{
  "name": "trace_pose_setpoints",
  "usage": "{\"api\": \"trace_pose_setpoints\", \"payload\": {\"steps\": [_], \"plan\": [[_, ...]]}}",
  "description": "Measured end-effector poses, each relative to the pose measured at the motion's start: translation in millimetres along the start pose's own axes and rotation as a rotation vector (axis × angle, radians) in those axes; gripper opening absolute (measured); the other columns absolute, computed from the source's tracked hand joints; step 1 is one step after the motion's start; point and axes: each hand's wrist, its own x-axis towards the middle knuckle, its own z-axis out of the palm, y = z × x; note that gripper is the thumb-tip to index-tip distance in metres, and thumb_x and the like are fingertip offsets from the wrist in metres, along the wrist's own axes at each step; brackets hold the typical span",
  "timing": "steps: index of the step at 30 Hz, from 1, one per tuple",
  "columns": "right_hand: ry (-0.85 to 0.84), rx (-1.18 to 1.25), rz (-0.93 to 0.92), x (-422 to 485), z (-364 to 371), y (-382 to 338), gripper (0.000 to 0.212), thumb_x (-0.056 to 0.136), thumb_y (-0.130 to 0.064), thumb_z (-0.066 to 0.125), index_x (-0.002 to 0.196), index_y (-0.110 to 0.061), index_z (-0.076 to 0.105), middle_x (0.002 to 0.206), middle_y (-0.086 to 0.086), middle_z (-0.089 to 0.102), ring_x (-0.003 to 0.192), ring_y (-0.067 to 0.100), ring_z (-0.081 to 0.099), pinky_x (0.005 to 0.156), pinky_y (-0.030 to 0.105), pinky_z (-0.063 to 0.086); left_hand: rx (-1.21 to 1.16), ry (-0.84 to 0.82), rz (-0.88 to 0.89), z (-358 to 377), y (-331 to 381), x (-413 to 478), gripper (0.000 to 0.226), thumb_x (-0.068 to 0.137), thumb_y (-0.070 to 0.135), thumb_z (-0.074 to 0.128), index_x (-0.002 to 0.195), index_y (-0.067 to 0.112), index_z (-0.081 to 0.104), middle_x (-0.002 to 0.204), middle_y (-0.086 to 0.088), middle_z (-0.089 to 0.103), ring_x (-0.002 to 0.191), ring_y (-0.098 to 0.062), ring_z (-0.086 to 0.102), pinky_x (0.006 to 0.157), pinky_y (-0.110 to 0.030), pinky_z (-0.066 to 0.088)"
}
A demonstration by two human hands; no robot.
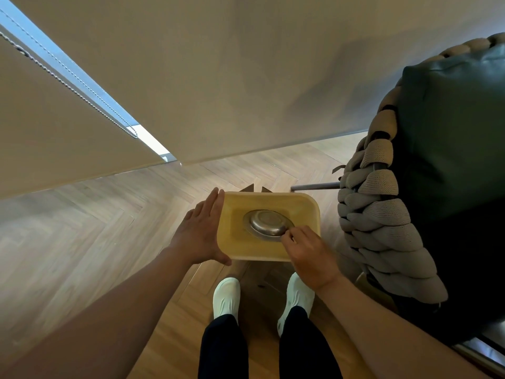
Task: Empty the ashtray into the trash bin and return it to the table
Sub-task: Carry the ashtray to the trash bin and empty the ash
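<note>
Right hand (308,255) has a fingertip grip on the near rim of the ashtray (266,225), which looks tilted or flipped over the mouth of the bin (306,212), underside up toward me. Left hand (203,231) is open and flat, palm against the bin's left wall, thumb at the near corner, bracing, not grasping.

I read this as the dump step; I can't see what's falling or what's inside the bin (ashtray blocks the view).

Risks from here:
- Pinch is on the rim only. If the fingertips slip on smooth metal, the ashtray drops into the bin.
- Left hand only presses from one side. A shove from the right hand could slide the bin away on the floor (82,228), since nothing holds the far side.
- Turning the ashtray upright before it clears the rim could knock ash onto the floor or my shoes (226,296).

Surroundings: I'm standing just behind the bin, feet close to its near edge. A big chair (437,160) with a thick woven side stands just right of the bin, near the right forearm, so it crowds the exit path that way. One of its thin metal legs (317,186) runs along the floor near the bin's far right corner. Wall (246,77) and a blind (68,119) beyond. No tabletop in view, so I'll have to turn to find it for the return.
</note>
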Motion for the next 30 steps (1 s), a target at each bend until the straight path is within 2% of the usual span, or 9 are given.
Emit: {"api": "trace_pose_setpoints", "payload": {"steps": [6, 9, 13, 16, 18, 20, 24, 27, 30], "plan": [[0.052, 0.009, 0.076, -2, -1, 6, 0.022, 0.066, 0.011, 0.075, 0.081, -0.002, 0.068, 0.075, 0.015, 0.066, 0.068, 0.029, 0.064, 0.055, 0.034, 0.056, -0.011, 0.009, 0.003, 3, -2, 1, 0.163, 0.038, 0.078, 0.080, 0.146, 0.029, -0.032, 0.164, 0.000, -0.021, 0.152, -0.028, 0.000, 0.119, -0.047, 0.015], [-0.010, 0.031, 0.068, -6, 1, 3, 0.027, 0.062, 0.009, 0.079, 0.082, -0.004, 0.068, 0.075, 0.013, 0.068, 0.068, 0.027, 0.065, 0.054, 0.032, 0.056, -0.017, 0.006, 0.007, 4, -2, 1, 0.163, 0.038, 0.080, 0.079, 0.146, 0.030, -0.032, 0.164, -0.001, -0.021, 0.152, -0.028, -0.001, 0.119, -0.049, 0.016], [-0.072, 0.083, 0.166, -6, 0, 0, 0.030, 0.062, 0.006, 0.084, 0.085, -0.006, 0.069, 0.077, 0.010, 0.068, 0.069, 0.025, 0.065, 0.054, 0.031, 0.056, -0.013, 0.006, 0.008, 4, -2, 2, 0.162, 0.039, 0.079, 0.079, 0.145, 0.031, -0.034, 0.164, 0.000, -0.022, 0.152, -0.027, -0.003, 0.119, -0.048, 0.015], [-0.079, 0.162, 0.260, -3, 0, -1, 0.018, 0.074, 0.003, 0.078, 0.086, -0.006, 0.066, 0.071, 0.008, 0.064, 0.061, 0.022, 0.059, 0.049, 0.028, 0.045, -0.011, 0.004, 0.004, 3, -2, 1, 0.165, 0.039, 0.079, 0.080, 0.143, 0.030, -0.039, 0.163, 0.000, -0.024, 0.152, -0.027, -0.003, 0.119, -0.047, 0.014], [-0.069, 0.292, 0.387, 0, 1, 2, 0.009, 0.087, -0.004, 0.067, 0.082, -0.009, 0.062, 0.065, 0.002, 0.056, 0.054, 0.013, 0.048, 0.050, 0.020, 0.034, -0.010, 0.005, 0.003, 3, -2, 1, 0.166, 0.038, 0.078, 0.080, 0.139, 0.031, -0.043, 0.163, 0.000, -0.025, 0.152, -0.027, -0.003, 0.120, -0.046, 0.013], [-0.075, 0.429, 0.538, 3, 2, 5, 0.018, 0.091, -0.010, 0.062, 0.076, -0.015, 0.055, 0.060, -0.008, 0.049, 0.049, 0.007, 0.044, 0.047, 0.013, 0.029, -0.007, 0.005, 0.003, 2, -2, 1, 0.166, 0.039, 0.078, 0.080, 0.137, 0.031, -0.044, 0.162, 0.000, -0.026, 0.152, -0.027, -0.004, 0.120, -0.045, 0.012], [-0.075, 0.673, 0.744, 7, 1, 11, 0.020, 0.090, -0.015, 0.066, 0.071, -0.019, 0.059, 0.062, -0.008, 0.062, 0.061, 0.000, 0.062, 0.053, 0.010, 0.046, -0.002, -0.002, 0.000, 0, 1, 2, 0.163, 0.040, 0.081, 0.078, 0.144, 0.029, -0.038, 0.162, -0.001, -0.026, 0.152, -0.025, -0.009, 0.120, -0.044, 0.008], [-0.082, 0.866, 0.894, 12, 1, 14, 0.019, 0.089, -0.013, 0.068, 0.073, -0.022, 0.065, 0.067, -0.004, 0.071, 0.063, 0.005, 0.070, 0.063, 0.023, 0.059, -0.012, 0.001, 0.006, -2, 4, 2, 0.158, 0.041, 0.087, 0.070, 0.149, 0.025, -0.028, 0.163, -0.003, -0.022, 0.152, -0.025, -0.012, 0.120, -0.045, 0.006], [-0.070, 1.032, 0.995, 17, -1, 17, 0.021, 0.090, -0.007, 0.066, 0.073, -0.018, 0.066, 0.063, -0.001, 0.072, 0.060, 0.014, 0.073, 0.063, 0.031, 0.062, -0.012, 0.019, 0.005, -2, 7, 2, 0.152, 0.043, 0.092, 0.061, 0.153, 0.021, -0.017, 0.165, -0.004, -0.016, 0.152, -0.025, -0.010, 0.119, -0.044, 0.004]]}}
